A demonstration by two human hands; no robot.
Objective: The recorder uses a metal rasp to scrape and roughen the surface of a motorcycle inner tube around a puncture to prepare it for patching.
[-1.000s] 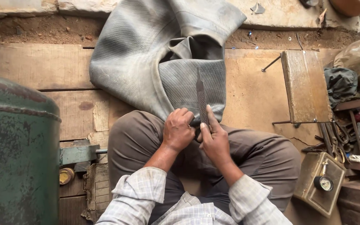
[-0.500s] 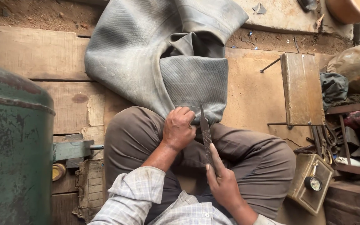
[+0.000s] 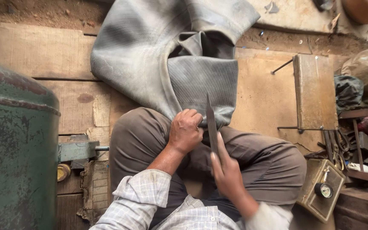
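Rubber fills the upper centre: a large grey folded inner tube point(image 3: 167, 64), its lower edge pinched by the closed left hand point(image 3: 186, 131). Right hand point(image 3: 226, 172) grips a long flat metal blade point(image 3: 211, 123); cutting seems underway, needing steady pressure next.

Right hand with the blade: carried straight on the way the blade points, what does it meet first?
Most likely the grey rubber tube: the blade in the right hand points up the frame with its tip over the ribbed fold.
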